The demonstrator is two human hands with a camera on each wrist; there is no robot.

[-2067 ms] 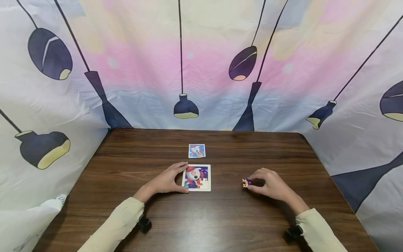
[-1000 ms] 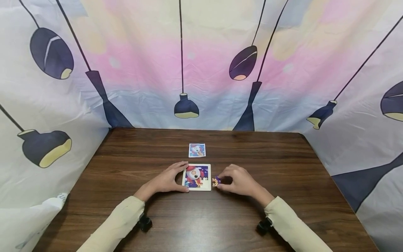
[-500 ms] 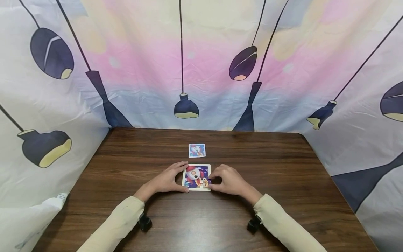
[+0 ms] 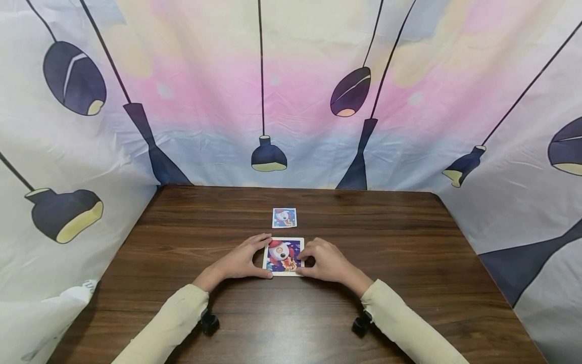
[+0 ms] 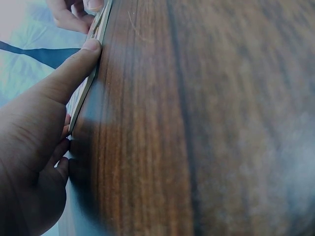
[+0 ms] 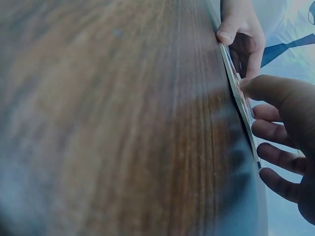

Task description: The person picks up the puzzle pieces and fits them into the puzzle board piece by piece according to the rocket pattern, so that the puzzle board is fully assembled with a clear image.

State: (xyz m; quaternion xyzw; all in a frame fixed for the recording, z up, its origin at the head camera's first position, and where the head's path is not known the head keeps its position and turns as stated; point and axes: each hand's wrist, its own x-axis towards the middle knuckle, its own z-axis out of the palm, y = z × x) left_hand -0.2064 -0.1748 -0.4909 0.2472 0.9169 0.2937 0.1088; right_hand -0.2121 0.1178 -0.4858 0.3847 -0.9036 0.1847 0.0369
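A small square jigsaw puzzle [image 4: 279,251] in a pale frame lies on the brown table, showing a white and red cartoon figure on dark purple. My left hand [image 4: 241,259] holds the frame along its left side, thumb at the near corner and fingers at the far one. At the puzzle's lower right, my right hand [image 4: 328,261] pinches a puzzle piece [image 4: 296,264] by thumb and index finger; the piece lies in or just over the frame, largely level with the picture. In the right wrist view, the right thumb [image 6: 256,87] touches the puzzle's top, with the other fingers loosely bent.
Beyond the puzzle lies a small picture card [image 4: 284,218] with a similar image. The wood-grain table [image 4: 386,222] ends at a patterned cloth backdrop [image 4: 300,91] with printed lamps. A white plastic bag [image 4: 50,318] sits at the left edge.
My right hand has moved left from the table's right part, carrying the puzzle piece to the puzzle's lower right, where the pale gap is now covered. My left hand has stayed put.
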